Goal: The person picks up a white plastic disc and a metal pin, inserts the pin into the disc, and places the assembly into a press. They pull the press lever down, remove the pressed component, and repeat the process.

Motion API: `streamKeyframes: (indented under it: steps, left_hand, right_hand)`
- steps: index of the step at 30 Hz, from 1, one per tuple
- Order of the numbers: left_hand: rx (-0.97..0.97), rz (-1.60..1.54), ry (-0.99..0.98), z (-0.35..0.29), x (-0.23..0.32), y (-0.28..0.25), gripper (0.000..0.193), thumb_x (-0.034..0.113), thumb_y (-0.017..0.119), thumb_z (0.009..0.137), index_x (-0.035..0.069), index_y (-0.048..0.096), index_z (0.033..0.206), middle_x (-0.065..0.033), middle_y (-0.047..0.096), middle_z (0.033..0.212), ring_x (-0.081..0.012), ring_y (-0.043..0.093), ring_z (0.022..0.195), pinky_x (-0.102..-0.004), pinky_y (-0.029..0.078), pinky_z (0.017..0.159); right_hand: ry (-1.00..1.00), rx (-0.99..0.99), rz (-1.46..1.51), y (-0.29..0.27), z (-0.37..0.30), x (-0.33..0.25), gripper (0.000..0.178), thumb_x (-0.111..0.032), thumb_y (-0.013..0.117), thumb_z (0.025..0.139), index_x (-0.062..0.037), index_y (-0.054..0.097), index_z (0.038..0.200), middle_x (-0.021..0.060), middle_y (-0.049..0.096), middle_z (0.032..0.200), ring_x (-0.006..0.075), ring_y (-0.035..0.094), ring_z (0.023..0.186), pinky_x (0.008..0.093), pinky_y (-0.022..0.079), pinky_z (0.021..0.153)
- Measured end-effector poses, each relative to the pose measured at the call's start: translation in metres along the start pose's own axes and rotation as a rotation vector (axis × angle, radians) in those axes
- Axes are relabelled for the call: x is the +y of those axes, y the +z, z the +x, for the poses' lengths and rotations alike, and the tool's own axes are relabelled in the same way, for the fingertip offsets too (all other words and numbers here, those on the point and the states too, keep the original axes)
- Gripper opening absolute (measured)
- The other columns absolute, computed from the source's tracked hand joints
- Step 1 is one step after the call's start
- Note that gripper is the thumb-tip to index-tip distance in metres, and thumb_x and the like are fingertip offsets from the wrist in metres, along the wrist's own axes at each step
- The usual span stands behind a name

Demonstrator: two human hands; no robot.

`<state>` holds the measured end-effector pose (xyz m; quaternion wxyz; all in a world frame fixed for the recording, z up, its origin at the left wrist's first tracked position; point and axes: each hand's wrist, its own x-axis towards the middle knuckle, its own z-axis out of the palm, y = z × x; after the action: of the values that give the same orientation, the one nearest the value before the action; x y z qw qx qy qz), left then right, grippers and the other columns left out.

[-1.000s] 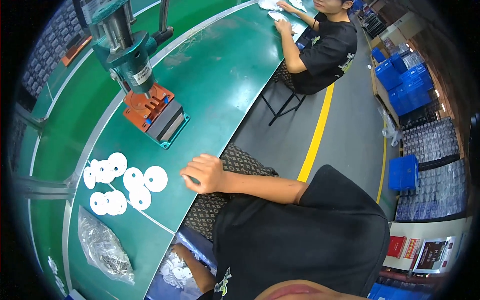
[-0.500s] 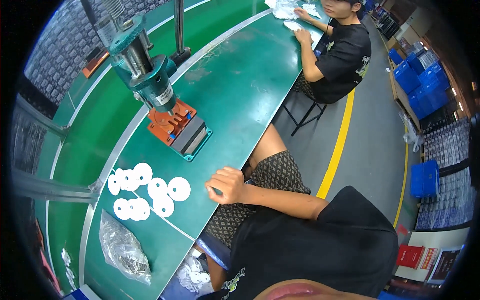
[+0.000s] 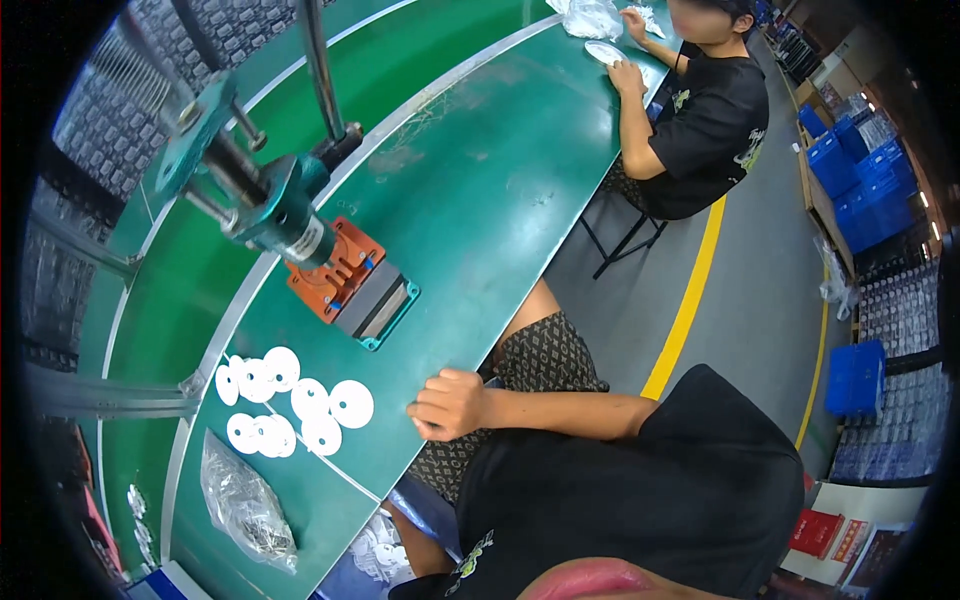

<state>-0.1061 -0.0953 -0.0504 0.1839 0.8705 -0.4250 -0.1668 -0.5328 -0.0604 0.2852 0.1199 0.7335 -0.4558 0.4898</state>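
My right hand (image 3: 447, 405) is closed in a loose fist at the front edge of the green table (image 3: 440, 210); no object shows in it. My left forearm (image 3: 412, 535) reaches down below the table edge, beside white plastic parts (image 3: 378, 550) in a blue container. The left hand itself is hidden there. Left of my right hand, several flat white discs (image 3: 351, 405) with centre holes lie on the table, some overlapping. Beyond them stands a teal press (image 3: 285, 215) over an orange fixture plate (image 3: 340, 265) and a grey block (image 3: 375, 305).
A clear plastic bag (image 3: 245, 505) of small metal pieces lies at the table's near left. A co-worker (image 3: 700, 130) sits farther along, handling a white round part (image 3: 603, 53). Blue crates (image 3: 855, 380) stand across the aisle. A metal rail (image 3: 110, 390) borders the far side.
My view has shifted a little, so the press and discs appear moved. My right hand has turned slightly, knuckles now more upward, and stays closed at the table edge.
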Motion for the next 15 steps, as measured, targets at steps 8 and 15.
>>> streamKeyframes:
  steps: [8, 15]
  left_hand:
    - [0.096, -0.284, -0.017, 0.023, 0.124, 0.038, 0.034, 0.01, 0.051, 0.09, -0.001, 0.048, 0.122, -0.0245, 0.059, 0.107, -0.029, 0.069, 0.078, -0.0405, 0.059, 0.059]
    - [0.189, -0.199, -0.115, 0.002, 0.01, -0.07, 0.034, 0.009, 0.052, 0.089, -0.001, 0.048, 0.122, -0.024, 0.059, 0.108, -0.0294, 0.069, 0.079, -0.0411, 0.059, 0.061]
  right_hand:
    - [-0.116, -0.08, -0.003, -0.002, -0.014, -0.003, 0.011, -0.02, 0.066, 0.074, -0.0103, 0.064, 0.079, -0.0016, 0.048, 0.067, 0.0146, 0.049, 0.06, 0.0284, 0.036, 0.054]
    - [-0.166, -0.104, 0.054, -0.008, -0.012, 0.01, 0.015, -0.024, 0.065, 0.074, -0.0122, 0.065, 0.082, -0.0043, 0.041, 0.064, 0.0108, 0.044, 0.056, 0.0261, 0.031, 0.052]
